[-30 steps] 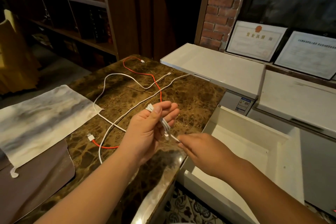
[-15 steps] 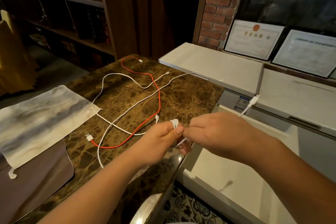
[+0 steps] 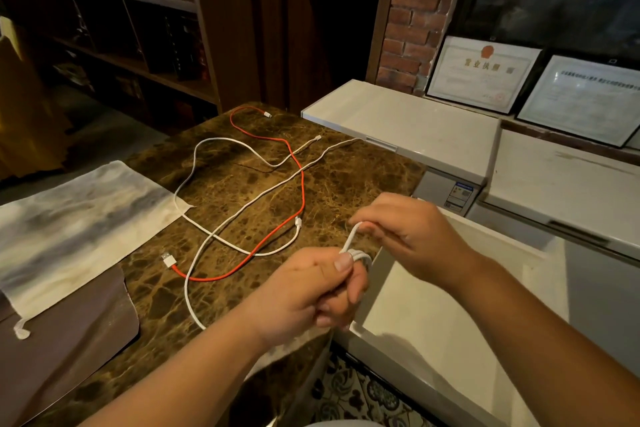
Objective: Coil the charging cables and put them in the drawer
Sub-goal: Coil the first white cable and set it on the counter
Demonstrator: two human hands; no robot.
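My left hand [image 3: 311, 291] grips a small coiled white cable [image 3: 360, 256] at the table's right edge. Just above it, my right hand [image 3: 412, 239] pinches the loose end of that cable, which runs down to the wraps around the bundle. Both hands hover over the near left corner of the open white drawer [image 3: 433, 333]. On the brown marble table [image 3: 329, 184] lie a red cable [image 3: 301, 191] and two white cables [image 3: 221, 146] [image 3: 256, 199], spread out and crossing one another.
A grey-white cloth [image 3: 76, 222] lies on the table's left part over a brown mat [image 3: 69, 350]. White cabinet tops [image 3: 408, 128] stand behind the drawer, with framed certificates [image 3: 485, 74] leaning on the wall. Bookshelves [image 3: 121, 28] fill the back left.
My left hand has dropped to the table's edge with the coil. My right hand has brought the cable's end around the bundle, and the plug that stuck out to the right is now out of sight.
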